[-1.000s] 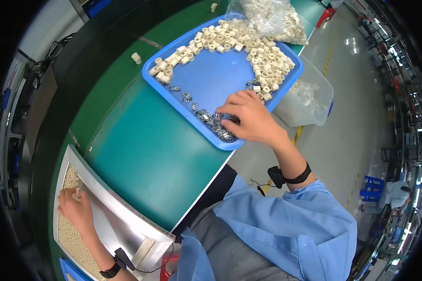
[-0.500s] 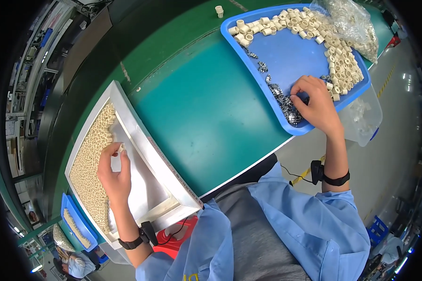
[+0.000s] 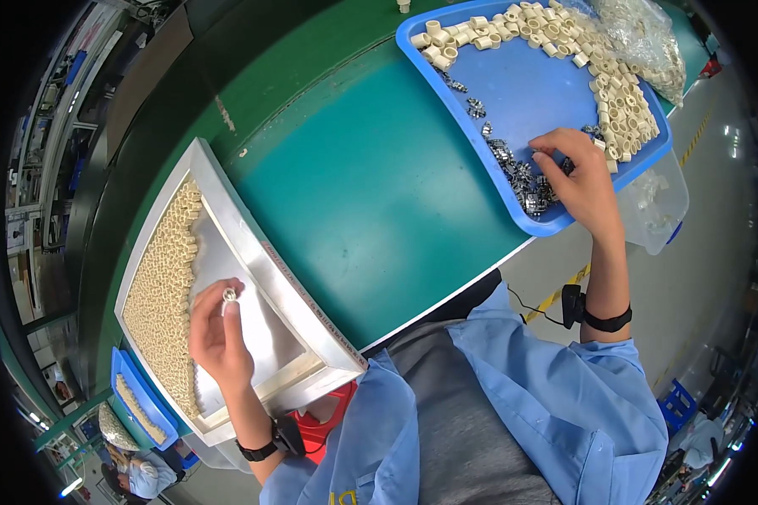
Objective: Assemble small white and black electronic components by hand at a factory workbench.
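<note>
Left hand (image 3: pixel 217 332) is pinching one cream ring (image 3: pixel 229 295) at its fingertips, over the metal tray's (image 3: pixel 253 244) bare floor, just beside the packed rows. Right hand (image 3: pixel 583 181) is closing on small dark clips (image 3: pixel 526 181) in the blue tray (image 3: pixel 514 93), well apart from the metal tray. Risk: the light pinch is likely letting the ring drop crooked, disturbing neighbouring rows.

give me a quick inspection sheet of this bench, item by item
surface: green bench mat, bare between the two trays
job's things: metal tray with cream rings packed in rows along its far side; blue tray with loose cream rings and small dark metal clips
clutter: clear bag of parts behind the blue tray; clear bin off the bench edge
grippers: left hand pinches one ring over the metal tray; right hand has fingertips at the clips
cables: black lead from the right wrist strap
surroundings: small blue tray lower left; factory floor to the right
</note>
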`<state>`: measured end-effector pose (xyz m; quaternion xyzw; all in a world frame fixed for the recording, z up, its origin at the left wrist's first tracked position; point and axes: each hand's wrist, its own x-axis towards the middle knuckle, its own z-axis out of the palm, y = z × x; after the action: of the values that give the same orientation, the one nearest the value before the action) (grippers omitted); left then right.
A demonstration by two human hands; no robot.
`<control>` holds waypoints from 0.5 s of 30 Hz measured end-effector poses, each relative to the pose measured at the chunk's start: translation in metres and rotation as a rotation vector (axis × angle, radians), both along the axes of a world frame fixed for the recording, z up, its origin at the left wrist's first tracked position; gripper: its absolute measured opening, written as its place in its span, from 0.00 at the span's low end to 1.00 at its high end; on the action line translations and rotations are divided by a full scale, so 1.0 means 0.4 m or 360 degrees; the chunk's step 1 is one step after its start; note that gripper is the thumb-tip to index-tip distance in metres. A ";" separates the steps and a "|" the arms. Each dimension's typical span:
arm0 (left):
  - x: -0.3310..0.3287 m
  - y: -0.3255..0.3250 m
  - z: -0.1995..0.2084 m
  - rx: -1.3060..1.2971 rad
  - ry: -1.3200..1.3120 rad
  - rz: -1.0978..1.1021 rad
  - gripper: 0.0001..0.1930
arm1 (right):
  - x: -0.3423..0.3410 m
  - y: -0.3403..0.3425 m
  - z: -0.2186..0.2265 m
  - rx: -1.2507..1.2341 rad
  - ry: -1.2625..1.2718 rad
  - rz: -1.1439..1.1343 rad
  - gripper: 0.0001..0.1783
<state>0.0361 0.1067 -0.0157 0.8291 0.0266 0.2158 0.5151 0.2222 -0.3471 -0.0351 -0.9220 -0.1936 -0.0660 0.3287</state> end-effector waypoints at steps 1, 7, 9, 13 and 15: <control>-0.007 -0.017 0.005 -0.0004 -0.0005 0.0005 0.11 | -0.003 0.002 0.003 0.0043 -0.0001 -0.0057 0.07; -0.010 -0.169 0.048 -0.0599 -0.0212 -0.0281 0.10 | -0.041 0.064 0.081 0.0491 0.0019 0.0123 0.06; -0.001 -0.206 0.044 -0.0760 -0.0242 -0.0371 0.10 | -0.075 0.122 0.118 0.0752 0.0083 0.0427 0.07; -0.015 -0.267 0.028 -0.1017 -0.0179 -0.0430 0.11 | -0.136 0.252 0.184 0.1096 0.0221 0.0842 0.09; -0.009 -0.291 0.035 -0.0977 -0.0149 -0.0477 0.11 | -0.153 0.283 0.203 0.1186 0.0302 0.1062 0.08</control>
<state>0.0326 -0.0095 -0.0018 0.6194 -0.0554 0.1576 0.7671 0.1612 -0.2341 0.0461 -0.6320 -0.4101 0.0622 0.6546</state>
